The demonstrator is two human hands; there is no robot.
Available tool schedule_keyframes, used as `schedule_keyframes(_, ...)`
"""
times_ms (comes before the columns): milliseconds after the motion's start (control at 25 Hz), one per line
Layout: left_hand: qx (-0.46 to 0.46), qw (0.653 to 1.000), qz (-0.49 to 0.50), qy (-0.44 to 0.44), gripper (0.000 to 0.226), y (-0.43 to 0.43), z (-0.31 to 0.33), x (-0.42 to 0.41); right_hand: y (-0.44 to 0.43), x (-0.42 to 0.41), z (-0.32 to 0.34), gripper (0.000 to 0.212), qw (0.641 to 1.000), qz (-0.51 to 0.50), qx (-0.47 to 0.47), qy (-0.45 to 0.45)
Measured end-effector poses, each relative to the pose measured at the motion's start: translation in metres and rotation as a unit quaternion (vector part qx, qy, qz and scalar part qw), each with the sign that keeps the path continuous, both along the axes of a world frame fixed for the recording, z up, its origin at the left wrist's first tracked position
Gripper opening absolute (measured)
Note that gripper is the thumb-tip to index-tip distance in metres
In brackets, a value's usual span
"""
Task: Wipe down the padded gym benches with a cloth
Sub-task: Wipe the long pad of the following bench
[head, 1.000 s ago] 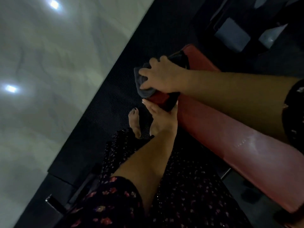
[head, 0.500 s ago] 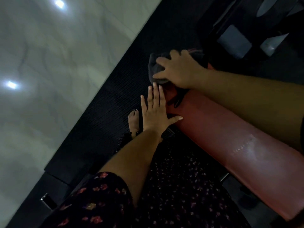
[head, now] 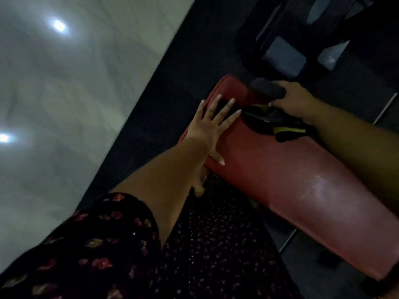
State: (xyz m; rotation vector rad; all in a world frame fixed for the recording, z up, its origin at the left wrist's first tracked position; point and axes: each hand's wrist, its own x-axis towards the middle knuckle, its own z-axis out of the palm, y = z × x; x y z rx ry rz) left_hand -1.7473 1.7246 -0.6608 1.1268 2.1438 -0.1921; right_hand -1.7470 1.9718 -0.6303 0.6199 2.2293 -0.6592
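Two hands on glossy red bench (head: 280,167): L hand (head: 212,124) flat, splayed; R hand (head: 296,102) grips fuzzy cloth (head: 267,88).

We're in a gym, dimly lit, and the long red padded bench (head: 291,169) says so plainly, its vinyl top shining as it runs from near right to mid-scene on a metal frame (head: 287,240). Beneath it and to its left lies black textured rubber matting (head: 172,72), meeting a pale glossy floor (head: 75,93) on the left with light spots (head: 58,25) mirrored in it. Far right, dark equipment (head: 302,29) stands on the matting.
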Motion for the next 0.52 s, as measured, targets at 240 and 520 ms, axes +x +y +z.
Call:
schedule_keyframes(240, 0.019, 1.0, 0.017, -0.012, 0.148, -0.005, 0.0, 0.003, -0.056, -0.034, 0.0, 0.061, 0.982, 0.12, 0.138, 0.048)
schedule_keyframes(520, 0.008, 0.998, 0.045, -0.048, 0.149, -0.004, 0.001, 0.001, -0.019, 0.078, 0.014, 0.057, 0.951, 0.082, 0.297, -0.001)
